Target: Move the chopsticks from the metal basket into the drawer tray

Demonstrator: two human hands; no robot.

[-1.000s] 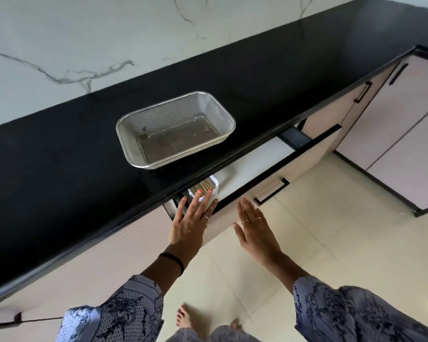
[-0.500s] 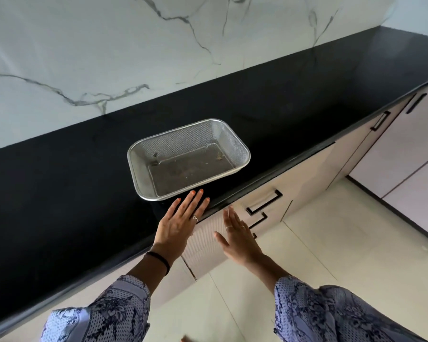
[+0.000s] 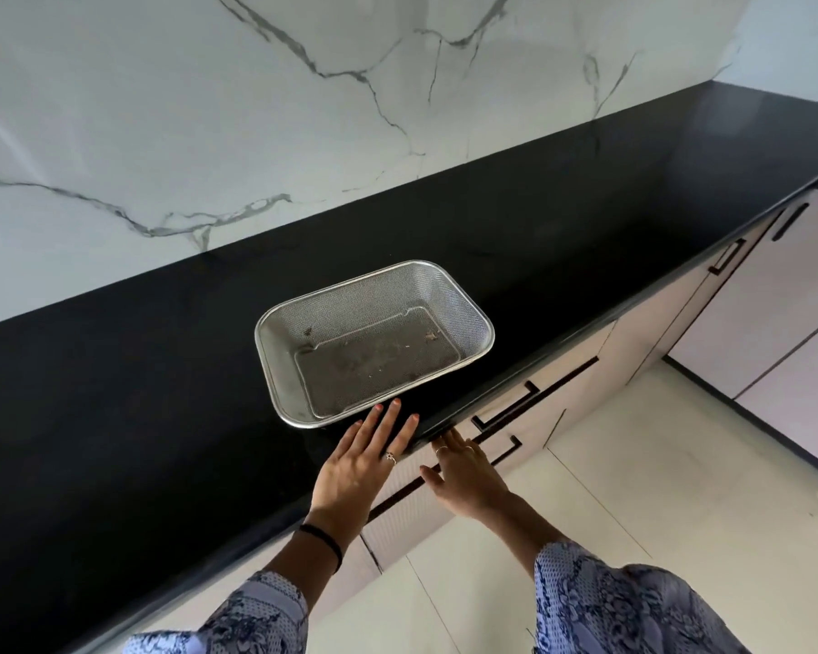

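A metal mesh basket point(image 3: 459, 290) sits on the black counter point(image 3: 138, 417) near its front edge, with no chopsticks in it. My left hand point(image 3: 364, 464) lies flat and open over the counter edge, its fingertips just short of the basket's near rim. My right hand point(image 3: 464, 469) is open with its fingers against the closed drawer front point(image 3: 544, 408) under the counter lip. The drawer tray and the chopsticks are hidden inside the drawer.
A white marble backsplash point(image 3: 303, 110) rises behind the counter. Pale cabinet fronts with black bar handles point(image 3: 506, 413) run along under the counter to the right. Light floor tiles point(image 3: 657, 488) lie below.
The drawer, open a second ago with the tray showing, has slid shut under both hands. My left hand has risen onto the counter edge and the view has tilted upward.
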